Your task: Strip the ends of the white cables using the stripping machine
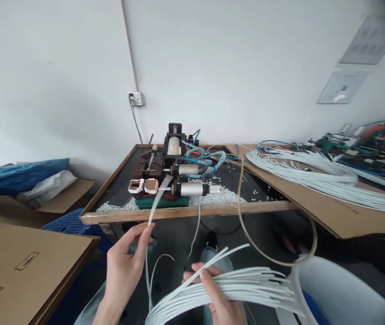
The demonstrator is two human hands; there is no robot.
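Note:
My left hand [126, 262] pinches a single white wire [155, 205] between thumb and fingertips in front of the bench. The upper end of that wire looks blurred and reaches toward a small pneumatic machine [175, 169] with metal cylinders; whether it touches the machine I cannot tell. Low in the view, my right hand [214, 286] is closed around a thick bundle of white wires [256, 286]. The bundle's cut ends point right, and a couple of strands stick out above my fingers.
White scrap bits [226, 196] litter the wood-edged bench [192, 210]. More white wires [300, 180] lie on cardboard [334, 221] at right. A white bin [341, 280] stands lower right, a cardboard box [26, 271] at left. A yellowish hose [240, 198] loops down beyond the bench edge.

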